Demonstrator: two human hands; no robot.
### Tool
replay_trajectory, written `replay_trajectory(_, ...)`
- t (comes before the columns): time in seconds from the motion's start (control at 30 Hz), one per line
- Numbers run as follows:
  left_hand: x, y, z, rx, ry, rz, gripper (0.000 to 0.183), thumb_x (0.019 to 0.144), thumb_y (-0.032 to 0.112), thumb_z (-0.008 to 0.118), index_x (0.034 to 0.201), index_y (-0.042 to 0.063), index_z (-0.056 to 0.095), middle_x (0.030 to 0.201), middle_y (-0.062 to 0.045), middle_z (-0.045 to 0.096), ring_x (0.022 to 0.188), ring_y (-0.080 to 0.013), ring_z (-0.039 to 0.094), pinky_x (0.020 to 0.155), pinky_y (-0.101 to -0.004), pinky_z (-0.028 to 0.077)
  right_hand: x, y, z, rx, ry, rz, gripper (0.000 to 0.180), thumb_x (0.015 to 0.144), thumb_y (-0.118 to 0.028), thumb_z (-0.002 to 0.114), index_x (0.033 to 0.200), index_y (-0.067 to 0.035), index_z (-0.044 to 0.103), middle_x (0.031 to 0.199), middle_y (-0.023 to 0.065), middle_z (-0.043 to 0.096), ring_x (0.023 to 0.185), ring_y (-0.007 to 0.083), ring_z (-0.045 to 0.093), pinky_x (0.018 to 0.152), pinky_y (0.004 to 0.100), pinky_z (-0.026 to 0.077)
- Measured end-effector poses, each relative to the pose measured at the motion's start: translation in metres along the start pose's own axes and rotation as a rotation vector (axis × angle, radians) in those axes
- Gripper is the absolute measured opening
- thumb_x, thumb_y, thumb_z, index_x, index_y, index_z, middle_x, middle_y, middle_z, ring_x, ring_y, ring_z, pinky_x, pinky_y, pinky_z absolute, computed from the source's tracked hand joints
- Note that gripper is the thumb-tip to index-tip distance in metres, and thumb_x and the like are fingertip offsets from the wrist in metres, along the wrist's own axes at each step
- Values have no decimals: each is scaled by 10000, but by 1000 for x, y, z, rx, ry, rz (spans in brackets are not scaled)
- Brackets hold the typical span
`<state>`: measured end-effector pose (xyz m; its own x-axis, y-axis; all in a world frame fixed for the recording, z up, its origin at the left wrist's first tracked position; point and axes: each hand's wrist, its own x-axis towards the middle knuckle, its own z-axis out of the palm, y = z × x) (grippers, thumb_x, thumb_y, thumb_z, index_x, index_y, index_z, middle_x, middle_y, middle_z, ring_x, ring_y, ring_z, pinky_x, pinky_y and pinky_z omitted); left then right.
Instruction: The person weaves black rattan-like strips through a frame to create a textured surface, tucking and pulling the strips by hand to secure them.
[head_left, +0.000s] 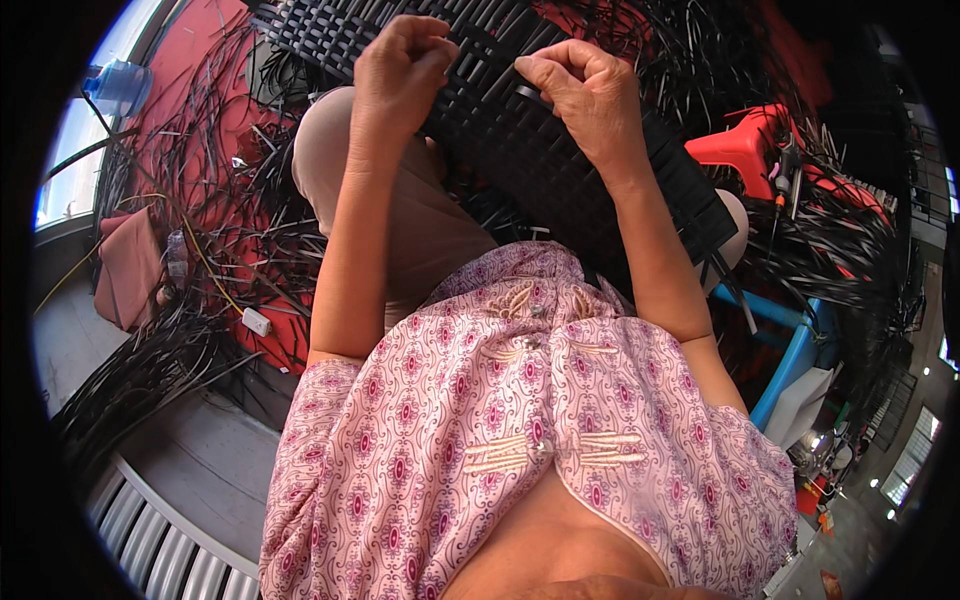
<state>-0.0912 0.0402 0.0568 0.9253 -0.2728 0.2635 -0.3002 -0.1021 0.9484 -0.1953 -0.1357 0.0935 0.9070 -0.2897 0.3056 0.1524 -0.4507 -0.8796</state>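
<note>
A woven panel of black flat plastic strips (517, 142) lies slanted across my lap, its weave looser near the top and tighter toward the lower right. Over its upper left part is my left hand (401, 79), thumb and fingers drawn together; whether a strip is between them is hidden against the dark weave. My right hand (589, 94) pinches above the middle of the panel, with a short curved piece of black strip (528, 91) showing just below its fingertips. Loose strip ends (735, 292) hang from the panel's lower right corner.
Loose black strips cover the red floor (195, 45). A red plastic stool (739, 146) with a screwdriver-like tool (784, 176) stands right, above a blue frame (787, 360). To the left are a water jug (120, 88), a brown cloth (129, 270) and a white power socket (256, 322) on a yellow cord.
</note>
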Motion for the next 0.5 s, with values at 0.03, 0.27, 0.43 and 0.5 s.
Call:
replay_trajectory(0.03,-4,-8,6,83,-29,-12,234,851,95,729,1072,38,681,889,-71,736,758,-144,701,673,-268,543,-4,3,1,-31,16,33,209,872,-210,774,836,-8,735,653,21,673,608,52,614,558,241,482)
replay_trajectory(0.27,-13,-17,30,619,-52,227,278,841,200,725,1089,108,642,977,-77,734,938,-304,706,799,-410,543,-19,12,11,-283,103,-18,228,859,-204,759,743,-26,679,595,94,655,540,218,671,537,320,508)
replay_trajectory(0.43,-16,-21,33,603,-65,271,288,863,181,701,1130,113,617,976,-82,735,931,-300,708,784,-412,542,-21,16,14,-408,135,-41,219,836,-202,754,700,-62,654,594,100,655,573,300,679,555,378,534)
replay_trajectory(0.5,-17,-23,35,604,-65,283,297,873,170,684,1151,105,605,977,-89,735,929,-305,708,785,-415,542,-21,23,15,-458,146,-85,214,825,-207,754,692,-72,653,604,110,659,587,319,681,566,399,544)
